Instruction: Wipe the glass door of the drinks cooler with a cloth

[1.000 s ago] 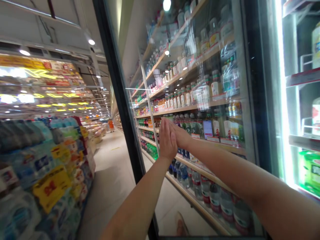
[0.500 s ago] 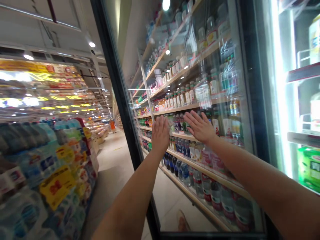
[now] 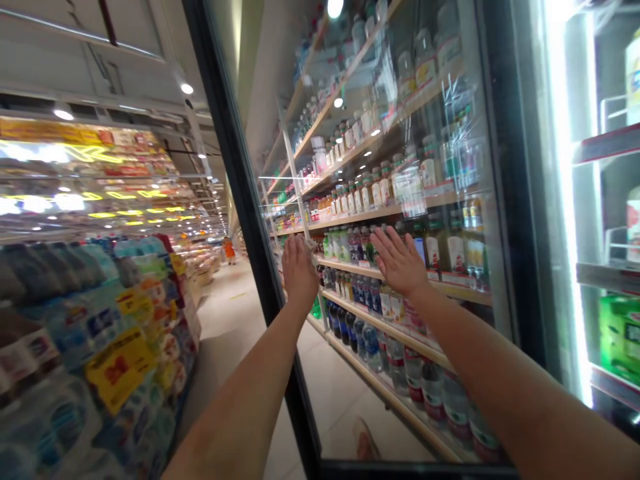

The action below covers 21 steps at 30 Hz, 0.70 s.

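Note:
A glass door (image 3: 227, 127) with a black frame stands open before me, and both my hands are against its pane. My left hand (image 3: 300, 270) is near the frame's left side, fingers together and extended over a small crumpled pale cloth (image 3: 311, 246); most of the cloth is hidden under the palm. Farther right, my right hand (image 3: 400, 260) lies flat on the glass with its fingers slightly spread and nothing in it. Shelves of bottles (image 3: 370, 193) show in the pane; whether seen through it or reflected, I cannot tell.
On the right is a lit cooler with shelves (image 3: 607, 143) and a green pack (image 3: 620, 333). Stacked packs of bottles with a yellow sign (image 3: 120, 370) stand at left. An aisle floor (image 3: 233, 313) runs back to a person in orange (image 3: 229, 251).
My left hand has slid left across the glass with the cloth, towards the black frame. My right hand stays flat at nearly the same spot.

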### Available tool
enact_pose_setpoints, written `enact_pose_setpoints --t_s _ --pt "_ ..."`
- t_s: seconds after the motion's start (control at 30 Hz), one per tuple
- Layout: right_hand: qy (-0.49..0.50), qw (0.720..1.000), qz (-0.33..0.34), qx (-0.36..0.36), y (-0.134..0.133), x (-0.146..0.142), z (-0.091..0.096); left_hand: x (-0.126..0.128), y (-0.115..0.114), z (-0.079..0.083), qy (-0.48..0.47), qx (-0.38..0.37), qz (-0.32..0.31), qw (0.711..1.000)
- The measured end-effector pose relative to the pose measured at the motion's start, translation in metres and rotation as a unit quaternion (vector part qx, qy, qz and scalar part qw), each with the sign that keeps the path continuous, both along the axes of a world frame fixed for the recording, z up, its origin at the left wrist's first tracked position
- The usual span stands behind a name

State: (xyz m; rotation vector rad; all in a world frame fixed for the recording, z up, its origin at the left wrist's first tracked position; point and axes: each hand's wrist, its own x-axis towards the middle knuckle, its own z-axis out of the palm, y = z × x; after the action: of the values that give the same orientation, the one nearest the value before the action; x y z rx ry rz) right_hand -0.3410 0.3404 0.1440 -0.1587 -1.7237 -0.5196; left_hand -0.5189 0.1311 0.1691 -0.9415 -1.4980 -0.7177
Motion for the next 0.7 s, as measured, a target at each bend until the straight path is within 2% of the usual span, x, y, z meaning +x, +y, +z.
enact_pose_setpoints --t_s 0.1,0.17,0.2,0.27,0.33,0.37,0.43,0.53,0.57,0.63,0.7 --pt "0.002 1.0 -0.001 0.002 0.0 0.001 0.0 0.001 -0.008 -0.027 0.054 -0.074 0.001 0.996" --pt "0.001 1.0 -0.003 0.005 0.001 0.001 0.0 0.001 -0.015 -0.033 0.1 -0.137 -0.001 0.985" --pt "0.0 1.0 -0.004 0.006 0.001 0.001 0.0 0.0 -0.018 -0.029 0.108 -0.154 0.001 0.982" --pt "-0.002 1.0 -0.007 0.007 0.001 0.0 0.0 -0.004 -0.024 -0.012 0.089 -0.147 0.007 0.985" --pt "-0.003 1.0 -0.008 0.006 0.001 -0.001 -0.001 -0.009 -0.026 0.004 0.04 -0.103 0.012 0.994" --pt "-0.003 1.0 -0.009 0.005 0.001 -0.001 -0.001 -0.01 -0.027 0.006 0.017 -0.079 0.012 0.997" --pt "-0.002 1.0 -0.013 0.002 0.002 -0.001 -0.002 -0.011 -0.026 -0.004 -0.005 -0.063 0.007 0.998" --pt "-0.002 1.0 -0.023 0.003 0.003 -0.001 -0.002 -0.008 -0.024 -0.036 0.02 -0.102 -0.01 0.995" --pt "-0.005 1.0 -0.026 0.003 0.003 0.0 -0.001 -0.008 -0.023 -0.041 0.032 -0.114 -0.013 0.993" --pt "-0.011 0.999 -0.032 0.002 0.004 0.0 -0.001 -0.008 -0.019 -0.036 0.043 -0.126 -0.02 0.991" --pt "-0.012 0.999 -0.034 0.001 0.003 0.0 -0.001 -0.009 -0.012 -0.015 0.037 -0.118 -0.031 0.992"
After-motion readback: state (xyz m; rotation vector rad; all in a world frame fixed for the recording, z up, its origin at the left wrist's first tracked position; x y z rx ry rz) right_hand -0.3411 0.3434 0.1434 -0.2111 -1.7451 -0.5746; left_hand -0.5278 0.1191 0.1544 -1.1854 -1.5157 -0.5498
